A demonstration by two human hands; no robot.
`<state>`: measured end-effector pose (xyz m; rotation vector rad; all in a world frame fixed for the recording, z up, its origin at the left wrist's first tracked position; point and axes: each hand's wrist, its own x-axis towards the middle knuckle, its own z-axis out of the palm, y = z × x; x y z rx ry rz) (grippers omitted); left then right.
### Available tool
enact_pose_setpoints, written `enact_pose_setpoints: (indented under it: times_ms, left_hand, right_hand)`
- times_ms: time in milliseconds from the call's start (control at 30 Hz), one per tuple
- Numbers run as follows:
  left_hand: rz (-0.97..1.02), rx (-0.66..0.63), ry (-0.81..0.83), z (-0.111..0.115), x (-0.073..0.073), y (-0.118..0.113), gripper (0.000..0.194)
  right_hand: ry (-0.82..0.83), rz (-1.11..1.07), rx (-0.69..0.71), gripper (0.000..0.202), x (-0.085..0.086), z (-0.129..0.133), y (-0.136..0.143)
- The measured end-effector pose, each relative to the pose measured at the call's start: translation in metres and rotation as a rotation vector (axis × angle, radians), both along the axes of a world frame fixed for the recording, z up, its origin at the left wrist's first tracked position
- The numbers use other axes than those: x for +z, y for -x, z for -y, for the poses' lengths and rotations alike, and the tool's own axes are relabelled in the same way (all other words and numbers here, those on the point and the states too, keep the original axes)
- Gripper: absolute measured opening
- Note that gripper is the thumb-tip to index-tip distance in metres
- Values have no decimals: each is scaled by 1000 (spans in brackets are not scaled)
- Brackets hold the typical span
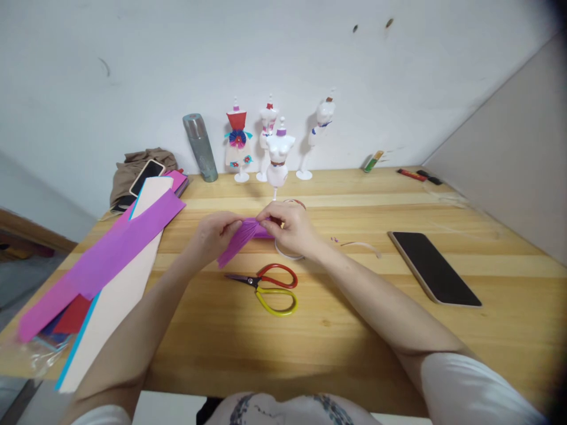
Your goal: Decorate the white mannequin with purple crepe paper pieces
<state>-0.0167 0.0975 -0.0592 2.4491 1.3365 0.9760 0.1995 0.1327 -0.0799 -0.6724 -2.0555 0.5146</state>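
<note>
A pleated piece of purple paper (239, 239) is held between my two hands above the middle of the table. My left hand (217, 233) pinches its upper left edge, fingers closed. My right hand (286, 224) pinches the gathered folds a little to the right. Just below lie scissors (277, 289) with one red and one yellow handle, their blades pointing left. Behind my right hand stands a white mini mannequin (279, 156) with a purple neck band and a brown waist band. A round object, partly hidden by my right hand, lies beneath it.
Purple (119, 248) and cream paper strips (110, 313) cover the table's left side. At the back stand a grey bottle (201, 147), a dressed mannequin (238, 139) and two others. A phone (434, 268) lies right; a glue stick (373, 161) stands by the wall.
</note>
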Motion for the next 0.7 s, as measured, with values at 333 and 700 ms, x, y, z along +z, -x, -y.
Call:
enact_pose_setpoints:
  times_ms: [333,700]
  left_hand:
    - [-56,98,50,2,-1,2,22]
    - [-129,106,15,-1,-3,8,22]
  right_hand:
    - [46,-2,-27,15,2,-2,-2]
    - [82,-19,-38,14,4,-3,-4]
